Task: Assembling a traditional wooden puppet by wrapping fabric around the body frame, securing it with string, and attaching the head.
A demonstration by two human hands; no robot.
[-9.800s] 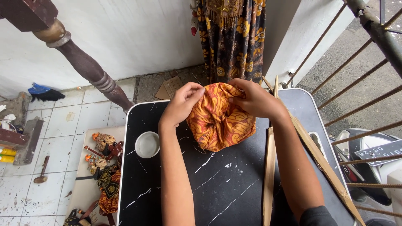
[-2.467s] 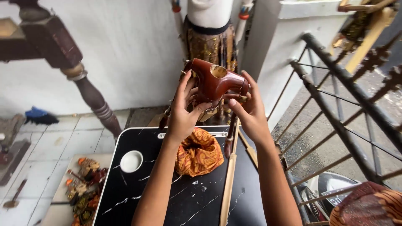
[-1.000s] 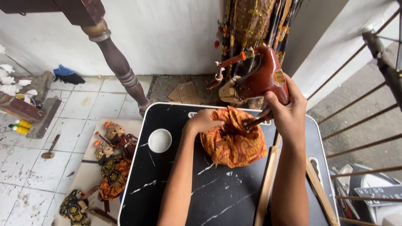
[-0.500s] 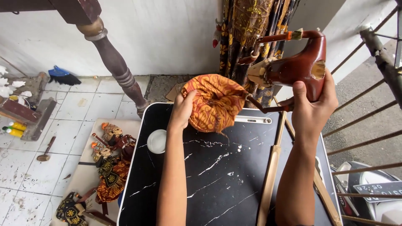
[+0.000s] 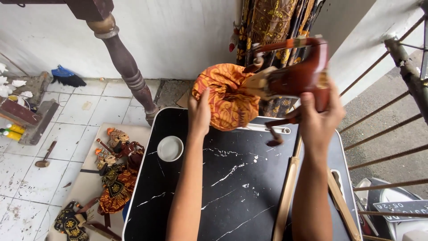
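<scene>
My left hand [image 5: 199,114] grips a bunched orange patterned cloth [image 5: 225,96], lifted above the far edge of the black marbled table [image 5: 200,196]. My right hand [image 5: 318,118] holds a dark reddish-brown carved wooden puppet body [image 5: 296,76] with thin jointed arms and a pale stick end. The wooden piece points left into the cloth and touches it. Both are held in the air, side by side.
A small white bowl [image 5: 170,148] sits on the table's left. Wooden sticks [image 5: 287,196] lie along its right side. Several puppets [image 5: 113,174] lie on a mat on the tiled floor at left. A turned wooden post [image 5: 127,67], hanging fabrics [image 5: 272,18] and a metal railing [image 5: 401,67] surround.
The cloth has been lifted off the table by my left hand. My right hand brought the wooden puppet body down and left until it meets the cloth.
</scene>
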